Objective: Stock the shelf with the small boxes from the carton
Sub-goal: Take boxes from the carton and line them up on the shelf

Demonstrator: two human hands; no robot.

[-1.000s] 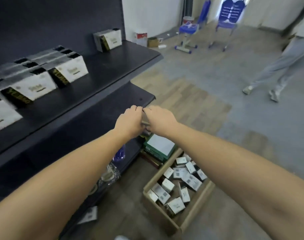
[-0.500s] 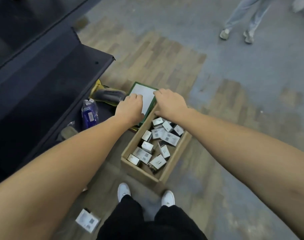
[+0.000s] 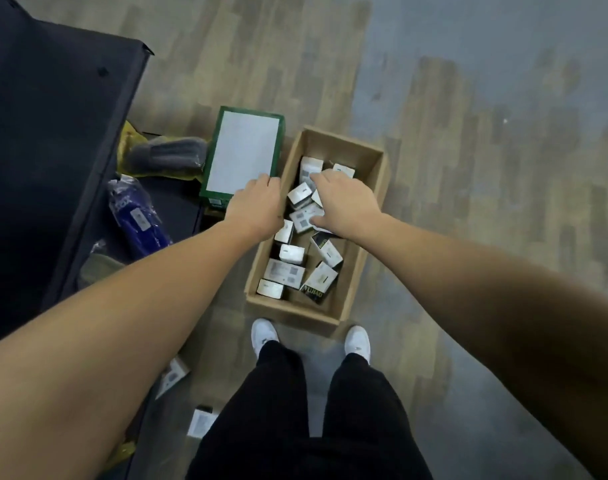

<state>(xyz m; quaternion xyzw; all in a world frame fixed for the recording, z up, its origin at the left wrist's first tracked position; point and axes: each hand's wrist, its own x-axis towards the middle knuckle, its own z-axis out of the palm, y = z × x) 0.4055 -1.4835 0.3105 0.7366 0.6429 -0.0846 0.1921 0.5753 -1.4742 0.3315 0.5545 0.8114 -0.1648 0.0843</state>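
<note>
A dark shelf (image 3: 53, 140) is filling the upper left of the frame, its outer edge running diagonally down toward the lower left and ending in a sharp corner near the top. Just below that edge, on a lower dark surface, a blue wrapped bottle (image 3: 139, 220) is lying beside a grey folded cloth (image 3: 167, 155) that is resting on something yellow. Right of the cloth, a green box with a white top (image 3: 243, 154) is standing on the floor, its right edge sitting just beside the left wall of the open brown carton (image 3: 371, 216).

The left hand (image 3: 257, 206) is hanging over the carton's left rim and the near corner of the green box, knuckles up; the fingers are curling downward out of sight, so whether they are gripping anything cannot be told. The right hand (image 3: 344, 199) is reaching down inside the carton's upper half, fingers loosely spread over the small boxes (image 3: 288, 271), which are lying jumbled across the carton floor, mostly along its left side; a strip of bare cardboard is showing along the right wall. Whether the fingertips are pinching a box is hidden.

Two white shoes (image 3: 264, 334) are standing just below the carton's near edge. At the lower left, two stray small boxes are lying on the floor. To the right, the wood and grey floor (image 3: 503, 168) is lying open.
</note>
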